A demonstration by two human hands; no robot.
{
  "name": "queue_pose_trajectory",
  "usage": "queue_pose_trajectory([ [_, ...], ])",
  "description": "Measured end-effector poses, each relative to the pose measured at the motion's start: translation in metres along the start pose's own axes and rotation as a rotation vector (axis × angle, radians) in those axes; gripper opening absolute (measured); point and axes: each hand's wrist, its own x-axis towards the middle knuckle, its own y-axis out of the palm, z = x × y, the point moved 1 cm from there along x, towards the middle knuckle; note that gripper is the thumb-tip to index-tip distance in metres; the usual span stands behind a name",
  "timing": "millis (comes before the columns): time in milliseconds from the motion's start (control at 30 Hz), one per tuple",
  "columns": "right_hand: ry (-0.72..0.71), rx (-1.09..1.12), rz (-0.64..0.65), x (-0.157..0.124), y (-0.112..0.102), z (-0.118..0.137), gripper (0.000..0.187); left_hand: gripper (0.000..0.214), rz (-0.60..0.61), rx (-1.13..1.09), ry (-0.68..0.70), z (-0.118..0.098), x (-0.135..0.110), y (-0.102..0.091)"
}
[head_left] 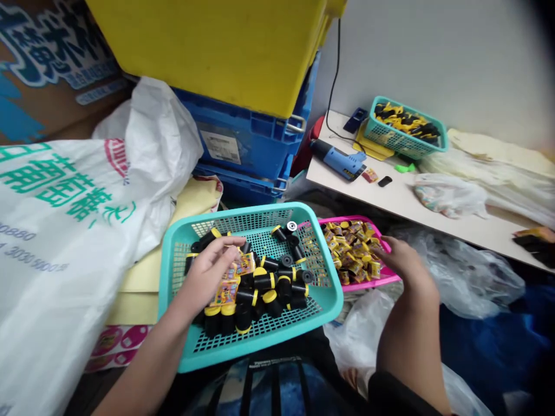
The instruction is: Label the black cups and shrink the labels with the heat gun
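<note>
My left hand (214, 271) is over a teal basket (336, 294), thumb and fingers close together; what they pinch, if anything, is hidden. Beneath it, printed yellow-and-pink labels (224, 293) lie on black cylinders with yellow ends (269, 297). Several more cylinders fill the basket's near half, with a few at its far right. My right hand (403, 260) reaches over the right rim of a pink basket (364, 285), thumb and fingers apart. The fingertips are at a heap of small yellow printed pieces (353, 245); nothing shows in the hand.
Yellow (225, 46) and blue crates (247, 138) stack up ahead. A white sack (56, 242) stands at left. On the bench at right are a blue heat gun (340, 160), a second teal basket (401, 138) and plastic bags (451, 193). Clear plastic bags (472, 271) hang below.
</note>
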Motion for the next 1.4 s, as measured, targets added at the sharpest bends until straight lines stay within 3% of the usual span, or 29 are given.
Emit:
queue_pose_trajectory([
  [67,-0.142,0.064,-0.032,-0.011,0.007,0.024,0.042,0.023,-0.013,0.116,0.064,-0.002,0.004,-0.003],
  [133,-0.435,0.287,0.012,-0.035,0.02,0.066,0.037,0.017,0.041,0.319,0.152,-0.003,0.009,-0.002],
  [200,-0.754,0.297,0.212,-0.062,0.042,0.112,0.027,0.015,0.154,0.502,0.233,-0.002,0.011,0.003],
  [267,-0.992,0.135,0.447,-0.084,0.072,0.148,0.018,0.015,0.298,0.582,0.301,0.001,0.011,0.011],
  [367,-1.044,-0.149,0.621,-0.097,0.115,0.172,0.021,0.016,0.479,0.618,0.358,0.01,0.007,0.022],
  [467,-1.06,-0.194,0.652,-0.095,0.132,0.17,0.025,0.019,0.513,0.65,0.365,0.017,0.006,0.02],
  [567,-1.061,-0.16,0.643,-0.087,0.125,0.163,0.027,0.015,0.384,0.71,0.36,0.016,0.011,0.009],
  [667,-1.017,-0.008,0.594,-0.079,0.112,0.161,0.032,0.024,0.262,0.915,0.327,0.016,0.022,0.004],
  [800,-0.976,0.172,0.557,-0.081,0.1,0.161,0.033,0.017,0.324,1.104,0.302,0.023,0.033,0.009],
  [933,-1.083,0.364,0.677,-0.094,0.078,0.152,0.039,0.007,0.266,0.876,0.27,0.024,0.034,0.005],
  [1000,-1.11,0.502,0.692,-0.093,0.06,0.139,0.03,0.007,0.23,0.7,0.133,0.021,0.034,0.0],
  [1067,-0.965,0.626,0.561,-0.074,0.045,0.121,0.02,0.017,0.197,0.473,-0.022,0.018,0.034,-0.003],
  [1100,-0.837,0.644,0.459,-0.057,0.04,0.111,0.024,0.025,0.182,0.367,-0.09,0.015,0.035,-0.004],
  [1200,-0.45,0.374,0.218,0.019,0.045,0.083,0.031,0.046,0.128,0.191,-0.212,0.009,0.037,-0.003],
  [1267,-0.333,0.155,0.238,0.076,0.064,0.076,0.024,0.051,0.087,0.155,-0.241,0.009,0.039,-0.002],
  [1400,-0.367,0.078,0.309,0.16,0.115,0.089,0.017,0.058,-0.011,0.03,-0.285,0.02,0.043,0.001],
])
